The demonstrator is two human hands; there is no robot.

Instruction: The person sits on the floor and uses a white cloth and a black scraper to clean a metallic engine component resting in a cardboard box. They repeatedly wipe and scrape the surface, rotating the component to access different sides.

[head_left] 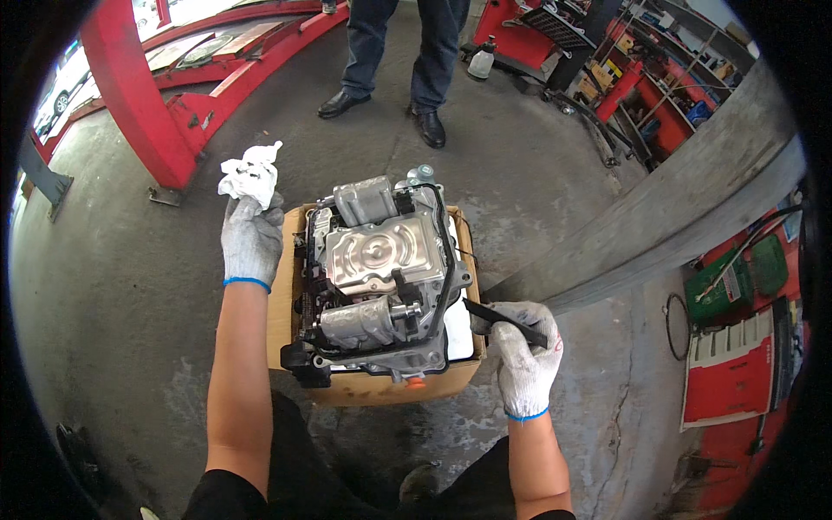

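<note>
A metal gearbox control unit [381, 253] with two silver cylinders and a black gasket round its rim rests on an open cardboard box [390, 388]. Beyond its left side, my gloved left hand [250, 241] grips a crumpled white rag [250, 176], held up off the unit. To the right of the unit, my gloved right hand [527, 360] is closed around a slim, flat black tool [511, 324]. Its tip points at the unit's near right corner; whether it touches there I cannot tell. An orange plug [416, 382] shows at the unit's near edge.
Another person's legs [394, 52] stand beyond the box. A red lift post [139, 95] rises at the left, and a grey pillar [659, 208] slants along the right. Red cabinet parts [732, 373] lie further right. A spray bottle [482, 61] stands on the floor behind.
</note>
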